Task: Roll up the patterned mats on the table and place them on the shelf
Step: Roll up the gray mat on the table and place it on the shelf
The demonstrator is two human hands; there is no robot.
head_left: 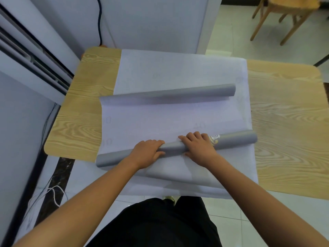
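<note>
Two pale mats lie stacked on a wooden table point(284, 122), white undersides up. The upper mat point(151, 118) has a grey roll at its near end point(235, 140) with a gold pattern showing, and its far end curls into a second grey roll point(178, 93). My left hand point(147, 152) grips the near roll left of its middle, fingers curled over the top. My right hand point(199, 145) lies over the same roll just to the right, fingers reaching past it onto the flat sheet. The lower mat point(178, 68) extends beyond, flat, and hangs over the near table edge.
A white wall and cabinet point(151, 24) stand behind the table. A window frame point(26, 56) runs along the left. Cables point(51, 189) trail on the floor at the left. A wooden chair point(284, 18) stands at the far right on the tiled floor.
</note>
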